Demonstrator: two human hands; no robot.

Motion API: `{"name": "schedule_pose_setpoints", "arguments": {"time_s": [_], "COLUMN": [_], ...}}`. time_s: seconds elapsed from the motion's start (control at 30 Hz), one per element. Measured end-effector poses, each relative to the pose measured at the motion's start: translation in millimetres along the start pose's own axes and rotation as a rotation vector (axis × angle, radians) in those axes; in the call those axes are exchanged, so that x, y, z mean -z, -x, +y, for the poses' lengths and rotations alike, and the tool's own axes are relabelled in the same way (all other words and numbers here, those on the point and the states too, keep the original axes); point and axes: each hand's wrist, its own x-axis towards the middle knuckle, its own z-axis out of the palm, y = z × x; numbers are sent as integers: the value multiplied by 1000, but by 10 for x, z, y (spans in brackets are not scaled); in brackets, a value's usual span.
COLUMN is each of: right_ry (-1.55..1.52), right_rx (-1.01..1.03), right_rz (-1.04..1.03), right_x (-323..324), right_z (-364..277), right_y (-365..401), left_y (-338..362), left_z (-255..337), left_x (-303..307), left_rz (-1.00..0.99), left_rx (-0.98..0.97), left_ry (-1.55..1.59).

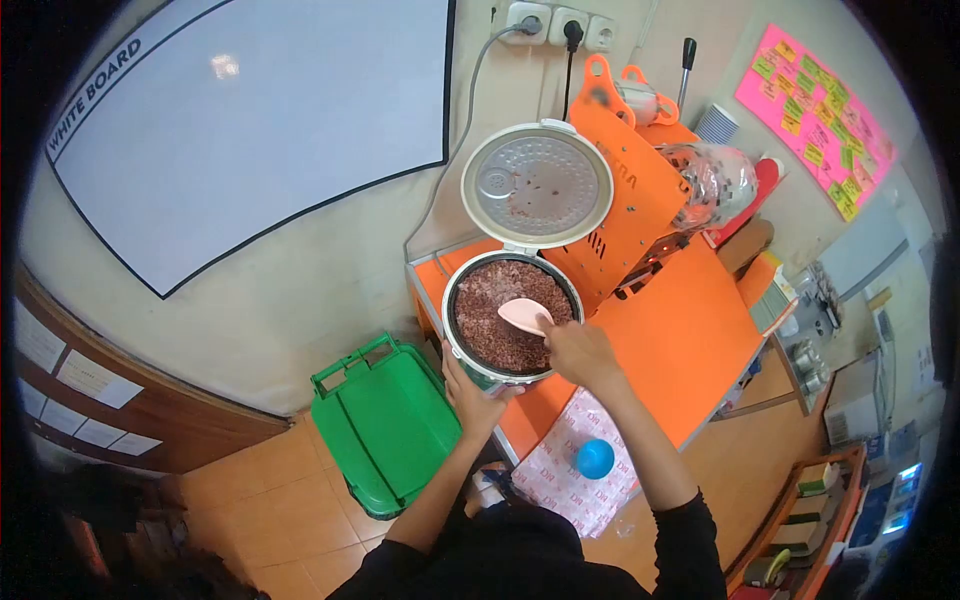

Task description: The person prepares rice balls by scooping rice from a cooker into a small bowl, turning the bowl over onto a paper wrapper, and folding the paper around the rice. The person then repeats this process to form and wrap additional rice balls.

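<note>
Scoop (pixel 522 315) held in right hand (pixel 580 352), fingers curled tight, blade running forward-left from them over rice (pixel 490 335); left hand (pixel 475 402) loosely spread against cooker (pixel 447 305).

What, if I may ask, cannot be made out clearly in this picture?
All in the head view:
Pink scoop: handle, hidden by the right hand.
Cooker: inner bottom, covered by reddish grains.
Sticky notes: writing, too small.
White board: upper part, cut off by the top edge.
</note>
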Motion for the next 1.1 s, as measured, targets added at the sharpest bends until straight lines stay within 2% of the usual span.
{"name": "schedule_pose_setpoints", "arguments": {"time_s": [0.07, 0.23, 0.33, 0.37, 0.43, 0.53, 0.6, 0.63, 0.67, 0.77, 0.8, 1.0, 1.1], "right_ry": [3, -41, -3, -26, -63, -139, -128, -121, -170, -159, -156, -156, -106], "right_rx": [-7, 18, 6, -8, -37, -66, 38, 90, -16, -71, -73, -103, -101], "right_rz": [-91, 19, -189, -201, -236, -288, -211, -171, -277, -262, -181, -224, -141], "right_x": [217, 460, 306, 264, 289, 359, 125, 216, 344, 327, 257, 179, 79], "right_z": [109, 209, 112, 87, 15, 25, 164, 90, 72, 35, 12, -37, -79], "right_y": [-119, -814, -1284, -1301, -1201, -973, -862, -741, -608, -409, -363, -121, 15], "left_y": [3, 12, 8, 12, 21, 21, 42, 48, 53, 77, 86, 55, 56], "left_z": [-7, -21, -28, -28, 44, 21, 6, -7, -40, -106, -101, -72, -37], "left_x": [17, 8, 13, 20, 18, -16, -24, -39, -56, -97, -94, -38, -17], "left_rz": [4, -30, -41, -40, -38, -7, -16, -19, -17, -18, -19, -17, -19], "left_rx": [-17, 29, 35, 50, 94, 55, 72, 79, 84, 99, 104, 56, 59], "left_ry": [15, -17, -81, -90, -100, -58, -66, -69, -60, -69, -96, -73, -50]}}
